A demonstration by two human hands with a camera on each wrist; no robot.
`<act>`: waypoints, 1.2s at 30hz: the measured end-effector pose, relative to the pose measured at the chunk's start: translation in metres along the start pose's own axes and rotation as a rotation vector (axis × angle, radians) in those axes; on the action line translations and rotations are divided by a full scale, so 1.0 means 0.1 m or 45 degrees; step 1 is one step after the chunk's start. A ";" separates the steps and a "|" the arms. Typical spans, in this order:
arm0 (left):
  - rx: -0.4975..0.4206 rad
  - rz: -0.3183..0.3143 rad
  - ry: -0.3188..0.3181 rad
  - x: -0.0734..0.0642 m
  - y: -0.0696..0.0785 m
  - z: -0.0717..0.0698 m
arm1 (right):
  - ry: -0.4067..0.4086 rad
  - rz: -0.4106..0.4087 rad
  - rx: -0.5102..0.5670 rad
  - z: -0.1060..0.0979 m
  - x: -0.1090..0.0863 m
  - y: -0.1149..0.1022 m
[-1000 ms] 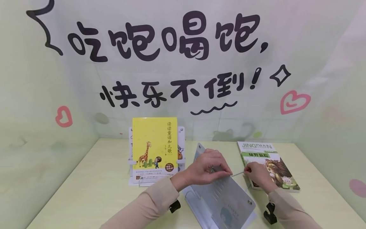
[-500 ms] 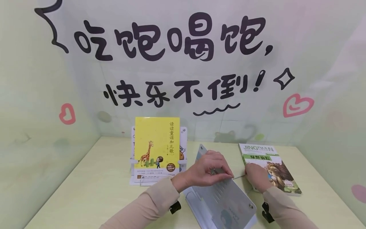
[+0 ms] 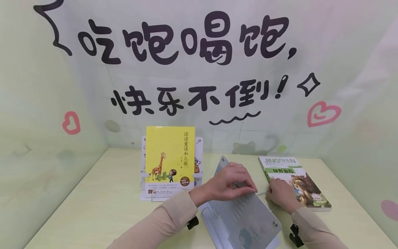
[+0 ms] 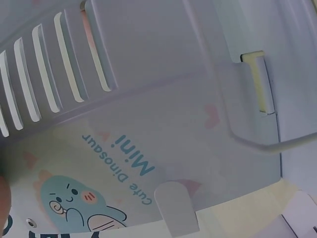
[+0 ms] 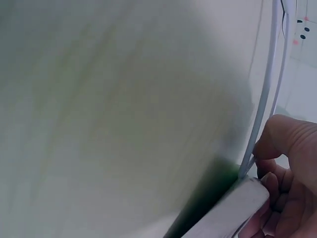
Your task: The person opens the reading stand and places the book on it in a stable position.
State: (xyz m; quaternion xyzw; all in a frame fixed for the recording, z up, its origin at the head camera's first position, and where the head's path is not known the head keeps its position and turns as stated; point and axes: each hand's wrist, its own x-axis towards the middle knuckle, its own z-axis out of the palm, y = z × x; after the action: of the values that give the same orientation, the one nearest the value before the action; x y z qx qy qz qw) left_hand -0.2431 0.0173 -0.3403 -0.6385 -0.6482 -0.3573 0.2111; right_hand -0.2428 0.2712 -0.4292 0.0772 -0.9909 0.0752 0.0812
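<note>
In the head view, my left hand grips the upper edge of a pale book stand, its panel tilted up from the base. The left wrist view shows the panel's slots, a blue dinosaur print and a bent wire crossing in front. On the far side of the panel, my right hand pinches the stand's wire leg between thumb and fingers. That hand sits over the left edge of a book with a lion cover, which lies flat on the table.
A yellow book stands upright on another book stand at the back left. Behind the pale table rises a wall with large black lettering, and side walls close in left and right.
The tilted panel and my left hand have shifted slightly right. My right hand keeps its pinch on the wire leg. The lion book's lower end has slid a little right.
</note>
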 end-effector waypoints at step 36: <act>-0.293 -0.280 0.046 -0.07 -0.36 -0.18 | -0.441 0.099 1.506 -0.33 -0.53 0.29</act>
State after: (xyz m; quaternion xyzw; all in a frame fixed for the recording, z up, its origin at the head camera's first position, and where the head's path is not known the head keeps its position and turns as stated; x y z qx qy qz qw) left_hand -0.2813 0.0022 -0.3409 -0.5771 -0.6651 -0.4616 0.1075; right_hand -0.1907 0.3121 -0.4105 0.0841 -0.7821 0.6013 -0.1404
